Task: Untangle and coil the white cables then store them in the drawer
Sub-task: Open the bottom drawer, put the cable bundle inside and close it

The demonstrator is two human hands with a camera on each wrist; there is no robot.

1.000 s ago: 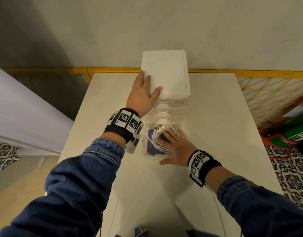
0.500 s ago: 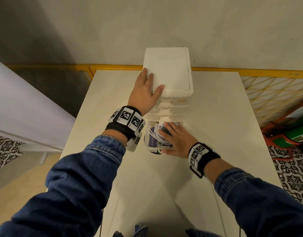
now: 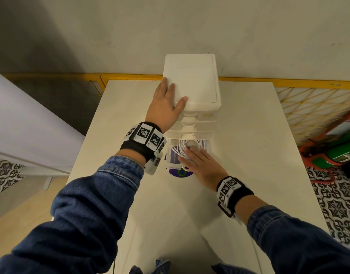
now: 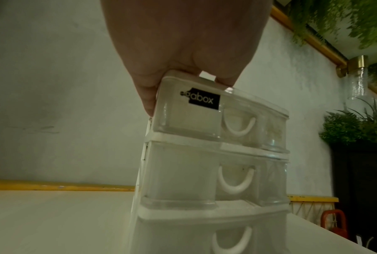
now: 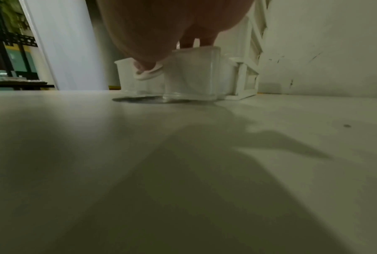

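A white drawer unit (image 3: pixel 191 82) stands at the back of the table (image 3: pixel 249 135). Its clear bottom drawer (image 3: pixel 168 164) is part way out, and coiled white cables (image 3: pixel 192 145) lie inside it. My left hand (image 3: pixel 166 107) lies flat on the unit's top left edge and presses down; in the left wrist view the left hand (image 4: pixel 183 43) rests on the top of the unit (image 4: pixel 205 171). My right hand (image 3: pixel 201 167) lies with straight fingers over the drawer's front and the coil. In the right wrist view the right hand (image 5: pixel 161 25) touches the drawer's (image 5: pixel 192 75) white handle (image 5: pixel 148 74).
A purple disc (image 3: pixel 180 173) lies on the table under the drawer's front. A yellow rail (image 3: pixel 288 83) and the wall run behind the table. A red and green object (image 3: pixel 338 153) sits on the floor to the right. A white panel (image 3: pixel 22 125) stands to the left.
The bottom drawer has slid back into the unit, and my right hand has moved forward with it. My left hand has stayed on the unit's top.
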